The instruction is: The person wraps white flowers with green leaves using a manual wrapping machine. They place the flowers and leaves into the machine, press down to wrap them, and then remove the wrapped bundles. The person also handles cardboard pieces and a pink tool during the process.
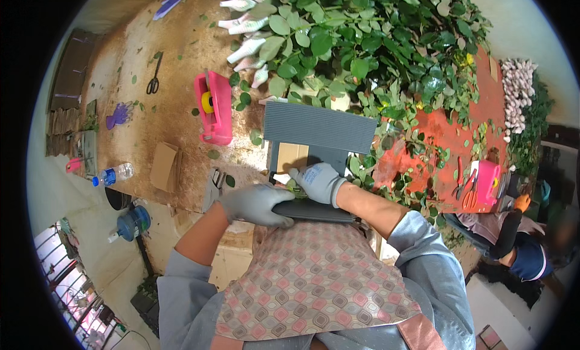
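Note:
In front of my apron stands a dark grey holder with a ribbed far panel (319, 127) and a padded near panel (317, 211). A piece of cardboard (292, 156) lies between the panels, at the left. My left hand (258, 204), in a grey glove, wraps the left end of the near panel, fingers on both sides of it. My right hand (317, 180), gloved likewise, reaches over the near panel into the gap. Something white and green shows by its fingertips, too covered to tell whether it is held.
Beyond the holder lies a large pile of leafy rose stems (362, 42) with white-wrapped heads (247, 48). Left are a pink tape dispenser (215, 107), scissors (154, 78), cardboard pieces (165, 166) and a water bottle (113, 174). Another person (512, 246) is at the right, near red-handled pliers (459, 178).

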{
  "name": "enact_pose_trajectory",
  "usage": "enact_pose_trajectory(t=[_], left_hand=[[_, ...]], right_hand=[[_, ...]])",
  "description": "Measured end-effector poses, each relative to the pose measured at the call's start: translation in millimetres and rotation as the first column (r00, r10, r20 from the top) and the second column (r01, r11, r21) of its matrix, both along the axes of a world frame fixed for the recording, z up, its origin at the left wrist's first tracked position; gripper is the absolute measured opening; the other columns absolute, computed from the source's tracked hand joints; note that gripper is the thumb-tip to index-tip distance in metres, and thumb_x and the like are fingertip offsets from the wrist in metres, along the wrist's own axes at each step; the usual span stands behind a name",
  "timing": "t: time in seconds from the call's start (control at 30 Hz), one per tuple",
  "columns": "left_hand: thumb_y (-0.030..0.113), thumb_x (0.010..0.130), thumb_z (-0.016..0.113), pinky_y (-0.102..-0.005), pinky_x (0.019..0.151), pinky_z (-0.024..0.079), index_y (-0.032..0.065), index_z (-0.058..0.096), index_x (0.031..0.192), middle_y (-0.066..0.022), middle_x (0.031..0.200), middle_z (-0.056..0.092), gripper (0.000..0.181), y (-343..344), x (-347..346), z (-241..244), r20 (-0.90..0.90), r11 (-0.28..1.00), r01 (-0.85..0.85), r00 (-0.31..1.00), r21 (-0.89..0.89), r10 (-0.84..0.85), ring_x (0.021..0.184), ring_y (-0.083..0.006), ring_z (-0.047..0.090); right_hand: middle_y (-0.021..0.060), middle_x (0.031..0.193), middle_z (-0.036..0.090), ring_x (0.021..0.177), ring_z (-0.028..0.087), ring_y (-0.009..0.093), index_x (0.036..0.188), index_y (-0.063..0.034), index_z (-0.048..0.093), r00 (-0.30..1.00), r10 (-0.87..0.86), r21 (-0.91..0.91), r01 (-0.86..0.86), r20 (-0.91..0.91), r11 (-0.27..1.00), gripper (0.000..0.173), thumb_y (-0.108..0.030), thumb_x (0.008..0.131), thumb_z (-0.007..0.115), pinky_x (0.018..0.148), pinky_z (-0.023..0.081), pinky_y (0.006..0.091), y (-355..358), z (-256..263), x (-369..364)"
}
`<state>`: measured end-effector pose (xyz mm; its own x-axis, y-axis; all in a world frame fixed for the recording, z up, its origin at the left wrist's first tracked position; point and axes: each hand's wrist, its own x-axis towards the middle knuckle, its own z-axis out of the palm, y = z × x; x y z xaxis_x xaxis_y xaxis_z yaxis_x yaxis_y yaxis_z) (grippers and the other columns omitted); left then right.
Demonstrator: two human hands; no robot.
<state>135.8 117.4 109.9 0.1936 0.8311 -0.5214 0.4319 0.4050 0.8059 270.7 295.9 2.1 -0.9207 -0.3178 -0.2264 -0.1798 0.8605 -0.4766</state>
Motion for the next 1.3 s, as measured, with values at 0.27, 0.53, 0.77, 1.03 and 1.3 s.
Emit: enact_pose_trajectory(t=[0.27,0.53,0.77,1.03,1.3], left_hand=[[0.027,0.092,0.063,-0.0414,0.084,0.050,0.0086,0.070,0.112,-0.0063,0.098,0.068,0.028,-3,-22,-47,-0.549,0.981,0.036,0.833,0.189,0.075,0.090,-0.0250,0.067],[0.023,0.087,0.060,-0.0392,0.084,0.044,0.0161,0.065,0.092,-0.0035,0.087,0.063,0.010,-2,-12,-70,-0.827,0.909,0.399,0.548,0.121,-0.130,0.087,-0.0209,0.063],[0.018,0.083,0.062,-0.0382,0.080,0.048,0.0121,0.068,0.084,-0.0060,0.093,0.068,0.009,-79,-45,-67,-0.898,0.985,0.171,0.428,-0.031,-0.103,0.089,-0.0228,0.066],[0.050,0.082,0.076,-0.0454,0.099,0.048,0.0050,0.063,0.129,-0.0176,0.121,0.067,0.066,-94,-37,70,-0.381,0.996,-0.093,0.920,0.001,0.087,0.111,-0.0348,0.065],[0.055,0.084,0.072,-0.0429,0.109,0.043,0.0038,0.043,0.150,-0.0259,0.142,0.054,0.089,5,19,12,-0.101,0.987,0.080,0.990,-0.140,-0.095,0.129,-0.0394,0.055]], right_hand=[[0.0221,0.115,0.069,0.092,0.071,0.037,0.141,-0.0036,0.049,0.990,-0.011,-0.081,0.022,0.139,0.996,0.047,-0.010,0.095,0.048,0.074,0.056,0.0455,9,11,-5],[0.0239,0.125,0.065,0.102,0.069,0.041,0.143,-0.0040,0.047,0.988,-0.098,-0.165,0.117,0.118,0.979,0.045,-0.011,0.099,0.044,0.084,0.056,0.0465,9,-10,-3],[0.0248,0.125,0.064,0.102,0.069,0.038,0.144,-0.0039,0.045,0.983,-0.044,-0.051,0.054,0.178,0.997,0.045,-0.013,0.101,0.042,0.081,0.056,0.0469,-1,-5,-6],[0.0171,0.095,0.074,0.084,0.074,0.034,0.114,-0.0031,0.061,0.994,0.085,0.105,-0.092,0.071,0.990,0.024,-0.016,0.097,0.049,0.067,0.057,0.0478,-12,20,-10],[0.0150,0.098,0.074,0.088,0.073,0.035,0.117,-0.0083,0.063,0.998,0.057,0.075,-0.060,0.040,0.995,0.025,-0.018,0.098,0.050,0.071,0.057,0.0484,-10,12,-17]])
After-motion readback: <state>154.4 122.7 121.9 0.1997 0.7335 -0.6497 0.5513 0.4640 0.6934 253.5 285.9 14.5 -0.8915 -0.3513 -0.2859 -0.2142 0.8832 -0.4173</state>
